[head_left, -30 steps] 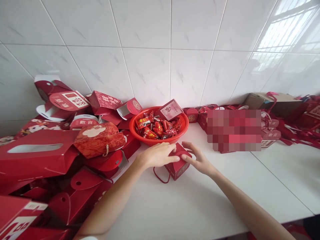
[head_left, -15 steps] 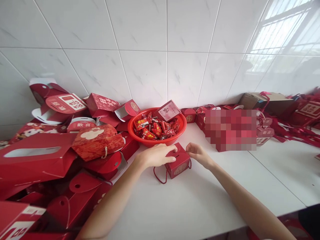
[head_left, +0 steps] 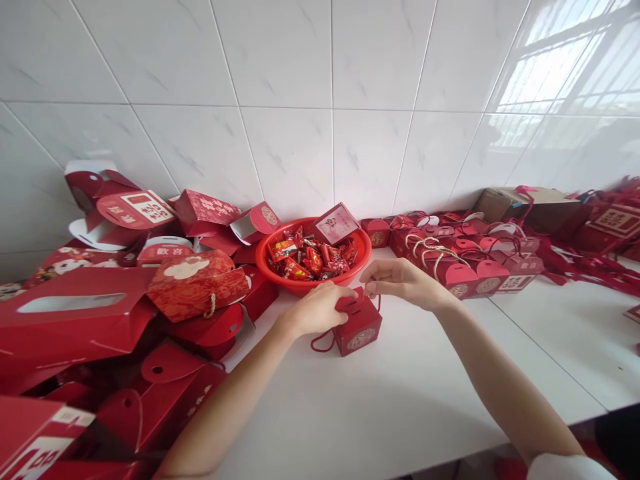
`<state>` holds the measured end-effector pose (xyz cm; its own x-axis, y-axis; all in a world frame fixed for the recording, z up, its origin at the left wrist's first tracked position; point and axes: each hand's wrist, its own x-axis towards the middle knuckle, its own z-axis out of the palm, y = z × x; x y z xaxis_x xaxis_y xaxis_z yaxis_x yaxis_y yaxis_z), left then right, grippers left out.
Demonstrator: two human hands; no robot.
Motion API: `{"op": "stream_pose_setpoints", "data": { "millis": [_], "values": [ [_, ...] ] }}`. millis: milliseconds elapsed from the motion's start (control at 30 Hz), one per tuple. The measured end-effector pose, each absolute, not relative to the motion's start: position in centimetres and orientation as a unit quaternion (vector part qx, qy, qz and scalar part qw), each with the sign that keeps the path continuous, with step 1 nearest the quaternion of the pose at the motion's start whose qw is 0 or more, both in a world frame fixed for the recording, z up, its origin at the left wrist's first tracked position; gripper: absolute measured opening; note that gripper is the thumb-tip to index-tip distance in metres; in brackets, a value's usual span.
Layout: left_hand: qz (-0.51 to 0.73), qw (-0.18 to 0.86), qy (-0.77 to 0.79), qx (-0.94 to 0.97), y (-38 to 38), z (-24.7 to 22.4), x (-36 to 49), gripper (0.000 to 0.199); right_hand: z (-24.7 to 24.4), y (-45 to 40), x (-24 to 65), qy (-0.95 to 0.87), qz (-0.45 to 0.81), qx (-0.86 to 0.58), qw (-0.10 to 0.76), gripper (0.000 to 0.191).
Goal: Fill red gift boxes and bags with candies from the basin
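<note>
A small red gift box [head_left: 361, 329] with a round gold emblem stands on the white table before me. My left hand [head_left: 320, 311] is closed on the raised slotted flap [head_left: 353, 301] at the box's top, thumb on the near side. Above the box's right side, my right hand [head_left: 403, 283] pinches the dark red cord handle [head_left: 379, 303], drawn upward. Another cord loop [head_left: 323, 343] lies slack at the box's left. Just behind the box sits a red plastic basin [head_left: 300, 288] of wrapped candies [head_left: 314, 259], with a pink printed box [head_left: 337, 223] at its back.
Unfilled-looking red cartons [head_left: 80, 300] are heaped on the left. Rows of small corded gift boxes [head_left: 460, 280] stand at right, beside a brown cardboard box [head_left: 530, 205] and more red packaging [head_left: 613, 217]. A tiled wall [head_left: 285, 160] closes off the back.
My right hand has risen toward the left over the box, pulling the cord up. Under my left fingers the top flap now stands raised.
</note>
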<state>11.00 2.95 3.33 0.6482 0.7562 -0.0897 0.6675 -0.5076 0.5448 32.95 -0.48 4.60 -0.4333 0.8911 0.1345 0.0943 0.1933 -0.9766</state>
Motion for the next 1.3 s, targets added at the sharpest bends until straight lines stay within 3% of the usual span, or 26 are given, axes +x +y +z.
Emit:
{"op": "stream_pose_setpoints", "data": {
  "millis": [133,267,500,800,967,1033,1100,1200,1300],
  "values": [
    [0.176,0.44,0.38,0.794,3.7,4.7,9.9,0.059,5.5,0.1,32.8,-0.7,0.469,-0.4,0.36,0.026],
    [0.291,0.599,0.347,0.661,3.7,7.0,9.1,0.051,6.8,0.1,33.2,-0.696,0.439,-0.42,0.383,0.028],
    [0.375,0.68,0.252,0.578,2.4,10.4,11.0,0.032,9.3,-1.0,32.0,-0.685,0.404,-0.44,0.418,0.026],
    [0.324,0.596,0.212,0.703,2.2,12.2,14.1,0.039,8.9,-0.7,30.9,-0.65,0.274,-0.485,0.517,0.024],
    [0.38,0.321,0.29,0.818,2.5,9.8,14.8,0.059,8.7,-0.8,31.2,-0.607,0.232,-0.499,0.573,0.015],
    [0.362,0.241,0.319,0.842,2.6,8.3,15.0,0.063,8.7,-1.0,31.4,-0.595,0.253,-0.487,0.587,0.016],
    [0.323,0.212,0.329,0.862,2.8,6.6,15.2,0.05,8.6,-1.3,31.6,-0.576,0.301,-0.469,0.598,0.018],
    [0.29,0.213,0.323,0.876,3.0,4.3,15.7,0.027,7.9,-1.6,31.8,-0.535,0.408,-0.434,0.599,0.022],
    [0.271,0.24,0.317,0.877,2.8,2.4,16.3,0.029,6.7,-2.1,32.3,-0.5,0.485,-0.412,0.587,0.027]
  ]
}}
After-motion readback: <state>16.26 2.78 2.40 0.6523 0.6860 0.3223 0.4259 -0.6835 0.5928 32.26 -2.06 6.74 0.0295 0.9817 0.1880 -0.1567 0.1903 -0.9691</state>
